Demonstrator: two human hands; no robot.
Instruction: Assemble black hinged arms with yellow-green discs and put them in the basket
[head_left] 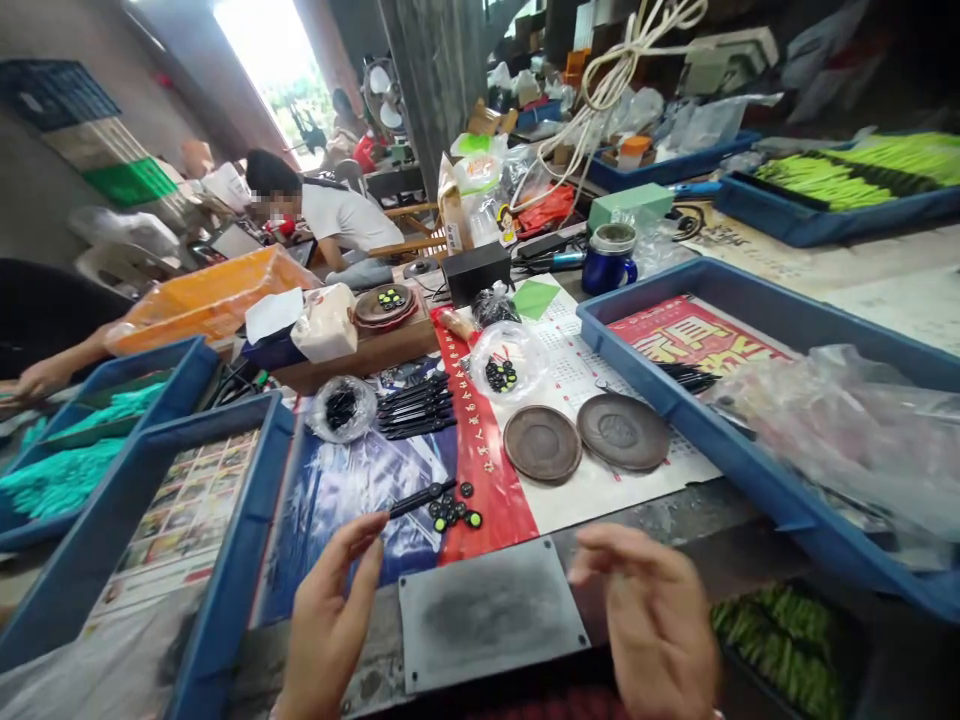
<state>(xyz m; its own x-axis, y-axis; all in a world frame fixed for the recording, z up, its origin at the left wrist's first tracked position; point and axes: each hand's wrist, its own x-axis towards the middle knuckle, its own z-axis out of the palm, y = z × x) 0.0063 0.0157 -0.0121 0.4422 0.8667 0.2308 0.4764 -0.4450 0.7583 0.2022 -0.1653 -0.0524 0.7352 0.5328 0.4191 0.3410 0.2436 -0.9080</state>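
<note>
My left hand hovers at the near edge with fingers stretched out and holds nothing. Its fingertips are just short of a black stick-like part and a cluster of small black and green buttons. My right hand is raised beside a grey metal plate, fingers loosely apart and blurred, with nothing in it. Two brown round dishes lie further out on a calendar sheet. A row of black sticks lies beyond the buttons.
Blue trays stand on the left and right; the right one holds clear plastic bags. A blue mug, an orange crate and bags of parts sit further back. A co-worker bends over at the far left.
</note>
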